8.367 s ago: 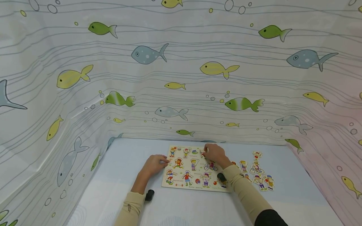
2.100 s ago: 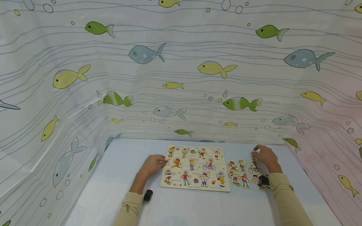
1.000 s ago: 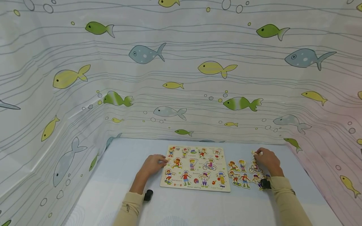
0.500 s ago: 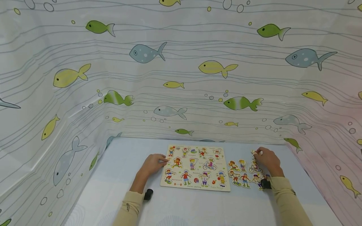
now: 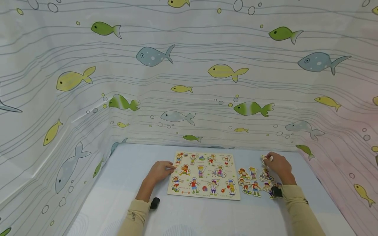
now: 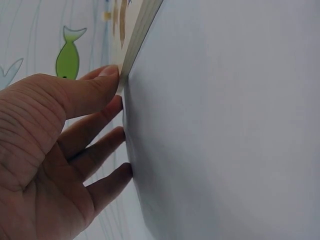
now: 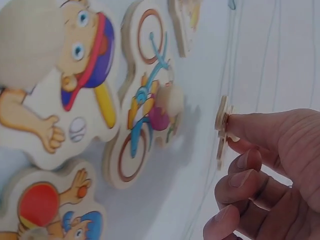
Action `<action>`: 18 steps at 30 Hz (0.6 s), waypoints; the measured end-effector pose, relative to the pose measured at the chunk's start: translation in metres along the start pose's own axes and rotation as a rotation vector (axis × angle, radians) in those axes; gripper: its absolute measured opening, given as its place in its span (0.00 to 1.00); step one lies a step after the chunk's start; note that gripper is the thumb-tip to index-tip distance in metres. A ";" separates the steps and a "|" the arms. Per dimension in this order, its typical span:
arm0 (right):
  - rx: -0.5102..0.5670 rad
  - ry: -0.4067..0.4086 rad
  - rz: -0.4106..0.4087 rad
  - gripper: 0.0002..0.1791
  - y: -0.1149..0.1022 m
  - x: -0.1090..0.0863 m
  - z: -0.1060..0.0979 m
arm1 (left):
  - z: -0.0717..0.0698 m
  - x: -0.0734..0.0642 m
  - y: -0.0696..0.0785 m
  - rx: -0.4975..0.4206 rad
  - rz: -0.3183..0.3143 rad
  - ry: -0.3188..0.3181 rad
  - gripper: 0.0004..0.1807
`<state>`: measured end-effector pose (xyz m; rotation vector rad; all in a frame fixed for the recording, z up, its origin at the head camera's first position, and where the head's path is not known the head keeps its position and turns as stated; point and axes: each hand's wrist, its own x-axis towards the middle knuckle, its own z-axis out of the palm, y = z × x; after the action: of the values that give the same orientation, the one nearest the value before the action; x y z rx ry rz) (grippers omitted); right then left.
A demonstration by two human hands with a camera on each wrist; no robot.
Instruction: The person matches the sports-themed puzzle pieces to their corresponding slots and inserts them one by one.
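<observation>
Right hand holding one small wooden figure piece; left hand at the puzzle board's edge.
Puzzle board (image 5: 207, 176), lower centre of the frame, lies flat on the table (image 5: 174, 214). Left hand (image 5: 159, 172): thumb touching the board's left edge, other fingers loosely extended and spread. Right hand (image 5: 279, 166), lower right: thumb and index finger pinch the wooden figure piece (image 7: 222, 132), seen edge-on in the right wrist view, its picture not readable; remaining fingers curled. Just below the right hand lies the cyclist piece (image 5: 266, 176). To its left: runner piece (image 5: 243, 173) and golfer piece (image 5: 252, 172); beneath these, skateboarder piece (image 5: 245, 186) and roller-skater piece (image 5: 256, 189). Baseball-player piece (image 7: 92, 65) fills the upper left of the right wrist view; table-tennis piece (image 7: 57, 205), lower left.
</observation>
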<state>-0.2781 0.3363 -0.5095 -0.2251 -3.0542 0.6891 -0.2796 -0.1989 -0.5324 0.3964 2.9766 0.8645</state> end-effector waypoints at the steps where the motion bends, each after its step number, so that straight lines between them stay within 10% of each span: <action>1: 0.000 0.003 -0.005 0.15 -0.001 0.000 0.000 | 0.000 0.000 0.000 0.001 0.003 -0.001 0.07; 18: 0.013 -0.010 -0.042 0.14 -0.034 -0.005 -0.001 | -0.001 -0.003 0.002 -0.001 0.006 0.008 0.07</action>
<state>-0.2777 0.3052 -0.4937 -0.1570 -3.0526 0.7102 -0.2763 -0.1988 -0.5308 0.4026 2.9835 0.8699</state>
